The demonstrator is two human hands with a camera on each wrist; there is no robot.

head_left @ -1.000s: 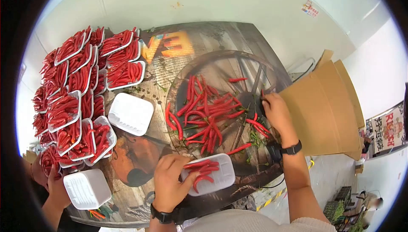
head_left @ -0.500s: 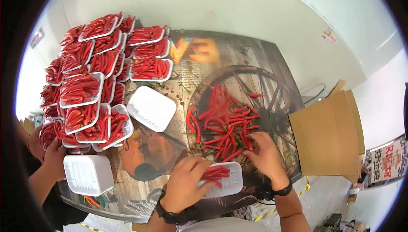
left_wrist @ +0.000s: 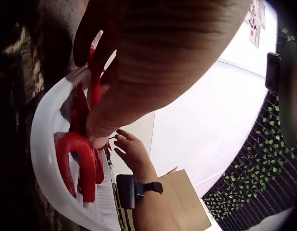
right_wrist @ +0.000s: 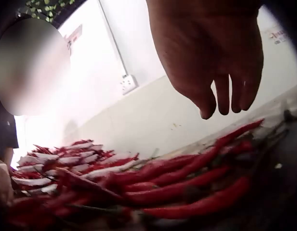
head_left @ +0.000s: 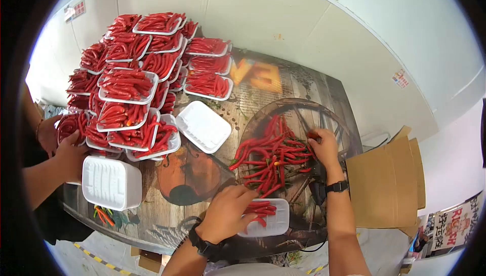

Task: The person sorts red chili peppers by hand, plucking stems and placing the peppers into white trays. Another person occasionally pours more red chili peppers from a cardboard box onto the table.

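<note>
In the head view my left hand (head_left: 233, 214) is at the left end of a small white tray (head_left: 279, 220), its fingers and thumb around a few red chillies (head_left: 264, 208) lying in it. The left wrist view shows the thumb on the chillies, with a bent chilli (left_wrist: 73, 149) beside the tray's rim. My right hand (head_left: 325, 149) is at the right side of a heap of red chillies (head_left: 268, 159). Its fingers hang down loosely with nothing between them in the right wrist view, above the chillies (right_wrist: 187, 178).
Filled chilli trays (head_left: 129, 85) are stacked high at the left. An empty white tray (head_left: 204, 126) lies beside them, and a stack of white trays (head_left: 112, 182) stands nearer. Another person's hand (head_left: 71, 154) touches the filled trays. A cardboard box (head_left: 385, 185) stands at the right.
My right hand came in from the right to the heap's near side, then moved back out to its far right. The left hand stays at the tray. The head view has swung left.
</note>
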